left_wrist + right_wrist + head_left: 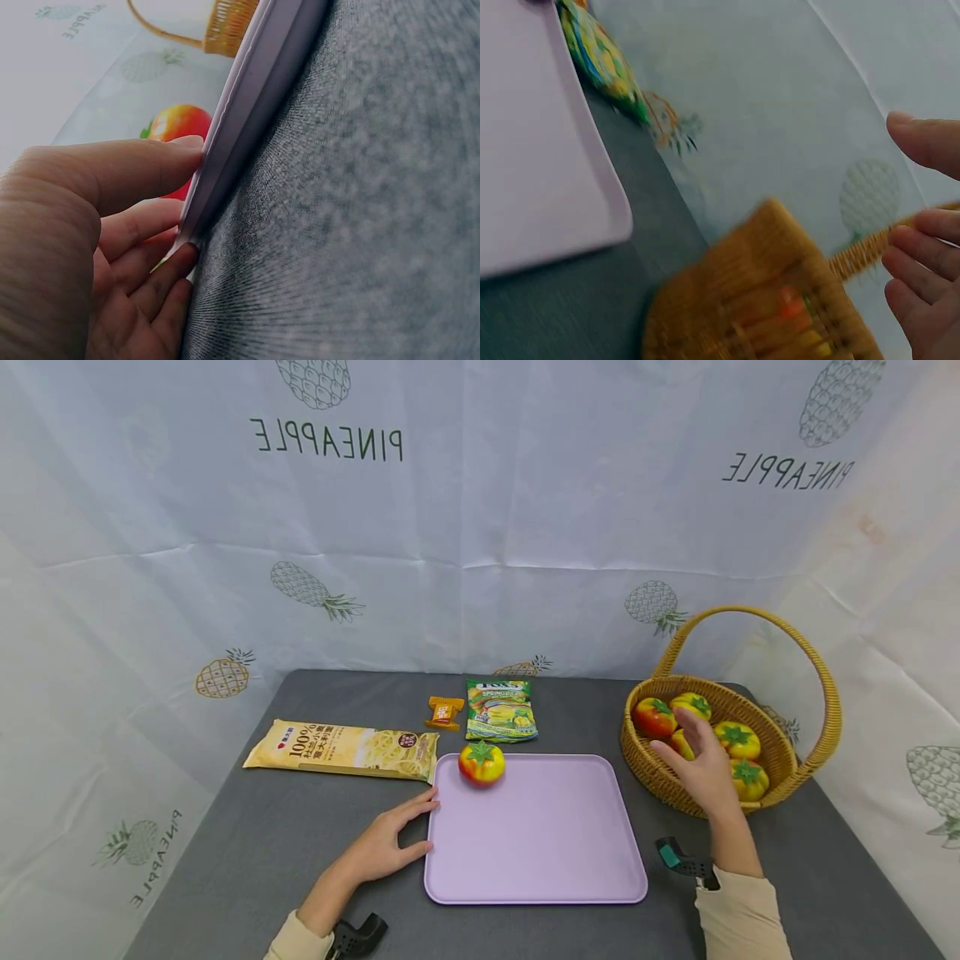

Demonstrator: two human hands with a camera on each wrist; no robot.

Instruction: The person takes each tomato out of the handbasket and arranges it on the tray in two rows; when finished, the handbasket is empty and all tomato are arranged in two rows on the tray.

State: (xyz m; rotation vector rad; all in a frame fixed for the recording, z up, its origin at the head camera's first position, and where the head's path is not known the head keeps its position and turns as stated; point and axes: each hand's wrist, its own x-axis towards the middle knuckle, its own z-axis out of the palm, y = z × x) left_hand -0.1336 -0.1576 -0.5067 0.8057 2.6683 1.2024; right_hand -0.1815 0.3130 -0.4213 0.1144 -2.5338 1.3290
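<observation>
A lilac tray (pixel 536 839) lies flat on the table, with one red-and-yellow toy fruit (pixel 482 766) with a green leafy top at its back left corner. My left hand (pixel 378 846) touches the tray's left edge, thumb and fingers spread along the rim. Over the wicker basket (pixel 641 777) on the right hovers my right hand (pixel 705 772), thumb and fingers apart, holding nothing. Inside the basket are several similar toy fruits (pixel 737 741), some partly hidden by that hand. In the right wrist view the basket (pixel 727 285) appears blurred below the fingers.
Behind the tray lie a green candy bag (pixel 501 711) and a small orange packet (pixel 445 712). A long yellow pasta pack (pixel 345 750) lies to the left, close to the tray's corner. The basket's tall handle (pixel 813 668) arches upward. A pineapple-print curtain (pixel 465 510) hangs behind the table.
</observation>
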